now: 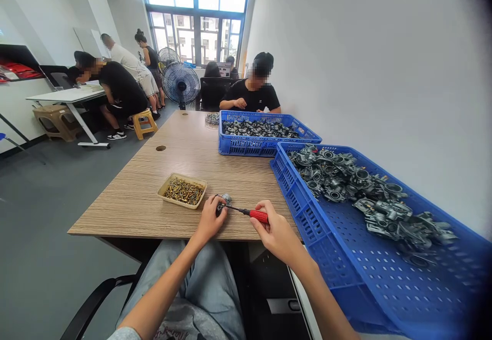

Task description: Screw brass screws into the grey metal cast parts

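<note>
My left hand is closed around a small grey metal part, which looks like a carburetor body, on the table near its front edge. Fingers cover much of the part. In my right hand is a screwdriver with a red and black handle. Its dark shaft points left, and the tip meets the part beside my left fingers; the exact contact spot is too small to make out. Just left of the part stands a cream plastic tray filled with small brass-coloured pieces.
A blue crate of grey metal carburetor bodies stands close on my right. Behind it is another blue crate of metal parts. A person sits across the wooden table. Fans and several people are farther back.
</note>
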